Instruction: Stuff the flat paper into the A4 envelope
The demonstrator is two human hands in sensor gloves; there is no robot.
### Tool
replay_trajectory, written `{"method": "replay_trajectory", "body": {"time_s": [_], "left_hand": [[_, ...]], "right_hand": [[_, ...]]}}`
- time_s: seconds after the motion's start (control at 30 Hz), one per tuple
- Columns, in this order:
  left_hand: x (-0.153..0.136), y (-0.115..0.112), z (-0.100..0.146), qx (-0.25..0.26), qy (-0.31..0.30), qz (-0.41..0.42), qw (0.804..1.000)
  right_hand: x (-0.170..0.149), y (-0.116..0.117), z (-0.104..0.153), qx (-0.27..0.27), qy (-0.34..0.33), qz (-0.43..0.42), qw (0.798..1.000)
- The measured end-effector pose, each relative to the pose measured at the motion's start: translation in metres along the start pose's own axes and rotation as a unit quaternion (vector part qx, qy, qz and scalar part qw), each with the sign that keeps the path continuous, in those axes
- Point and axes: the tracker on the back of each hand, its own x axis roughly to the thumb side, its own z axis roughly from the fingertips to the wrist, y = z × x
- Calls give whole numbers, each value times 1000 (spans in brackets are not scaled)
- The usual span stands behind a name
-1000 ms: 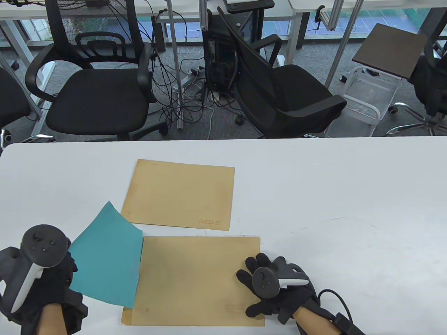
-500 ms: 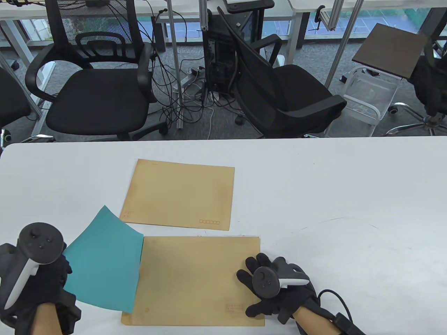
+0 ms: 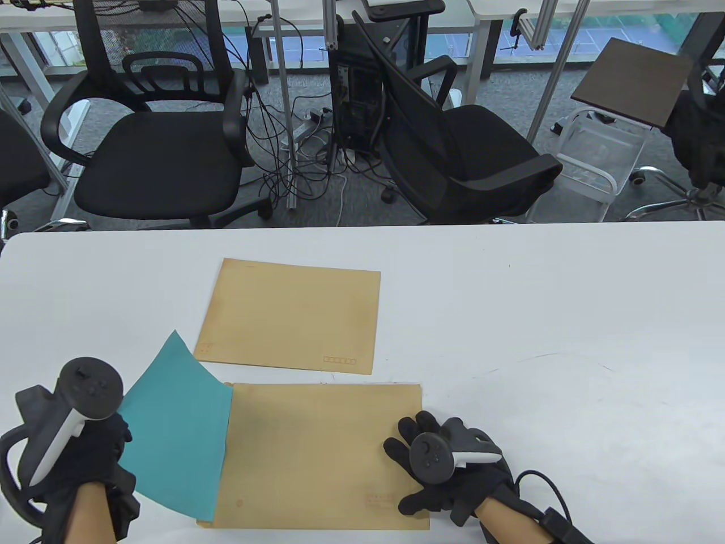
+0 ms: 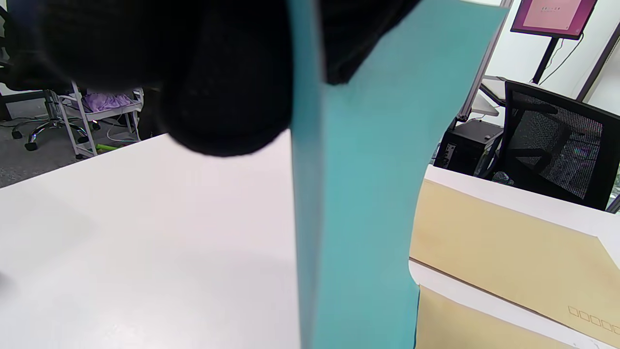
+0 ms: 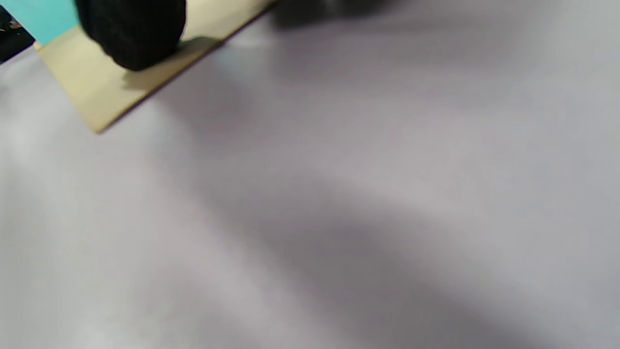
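Note:
A teal sheet of paper (image 3: 175, 430) sticks out of the left end of the near brown A4 envelope (image 3: 317, 453), its free part curling up off the table. My left hand (image 3: 107, 453) pinches the sheet's left edge; the left wrist view shows the sheet (image 4: 353, 194) between my gloved fingers (image 4: 227, 87). My right hand (image 3: 430, 464) rests flat with spread fingers on the envelope's right end; in the right wrist view a fingertip (image 5: 131, 29) presses the envelope (image 5: 97, 92).
A second brown envelope (image 3: 291, 314) lies flat just behind the near one. The white table (image 3: 538, 317) stretches to the right. Black office chairs (image 3: 164, 153) stand beyond the far edge.
My left hand first drew left and down, then moved right and up toward the envelope; less teal paper shows outside the envelope. My right hand has not moved.

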Motion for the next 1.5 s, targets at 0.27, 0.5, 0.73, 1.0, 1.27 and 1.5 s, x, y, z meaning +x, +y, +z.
{"method": "replay_trajectory", "body": {"time_s": [0.27, 0.5, 0.73, 1.0, 1.27, 1.5], "left_hand": [[6, -9, -6, -9, 2, -7, 1000], [5, -21, -12, -25, 5, 8, 1000], [0, -35, -18, -41, -3, 29, 999], [-10, -53, -25, -64, 1, 76, 995], [-23, -76, -34, -87, 10, 105, 991], [-28, -93, -41, -105, 15, 116, 988]], "right_hand": [[0, 0, 0, 0, -2, -1, 1000], [0, 0, 0, 0, -3, -3, 1000], [-1, 1, 0, 1, -4, -8, 1000], [-1, 1, 0, 2, -5, -12, 1000], [-2, 2, 0, 3, -6, -15, 1000], [-2, 2, 0, 4, -6, -18, 1000]]}}
